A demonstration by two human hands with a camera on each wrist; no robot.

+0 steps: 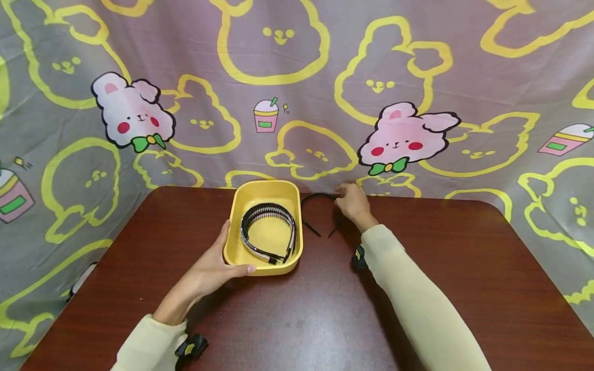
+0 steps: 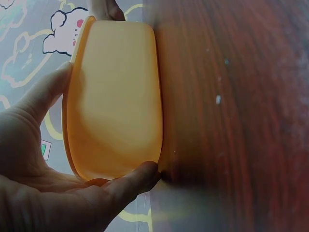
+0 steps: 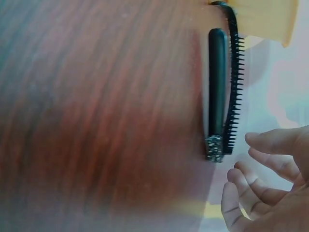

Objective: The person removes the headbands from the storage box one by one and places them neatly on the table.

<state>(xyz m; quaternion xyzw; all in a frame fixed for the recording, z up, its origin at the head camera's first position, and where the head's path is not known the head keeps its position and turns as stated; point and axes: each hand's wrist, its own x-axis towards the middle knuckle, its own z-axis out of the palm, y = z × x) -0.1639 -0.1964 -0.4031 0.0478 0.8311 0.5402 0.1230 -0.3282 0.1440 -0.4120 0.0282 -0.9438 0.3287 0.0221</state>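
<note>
A yellow plastic tub (image 1: 266, 189) stands on the table with several headbands (image 1: 268, 208) nested inside, black and pale ones with toothed inner edges. My left hand (image 1: 214, 269) grips the tub's near left corner, thumb at the rim and fingers low on the wall, as the left wrist view shows. Just right of the tub, a thin black headband (image 1: 312, 228) lies on the table, its ends pointing toward me. In the right wrist view this headband (image 3: 235, 87) shows small teeth and a glittery patch. Beside it is my right hand (image 1: 353, 204), fingers loosely bent with nothing between them.
The dark brown wooden table (image 1: 297, 319) runs back to a hanging cloth (image 1: 306, 103) printed with cartoon rabbits and cups. The tub and the loose headband are close to the table's far edge. A dark strap (image 1: 191, 346) shows at my left wrist.
</note>
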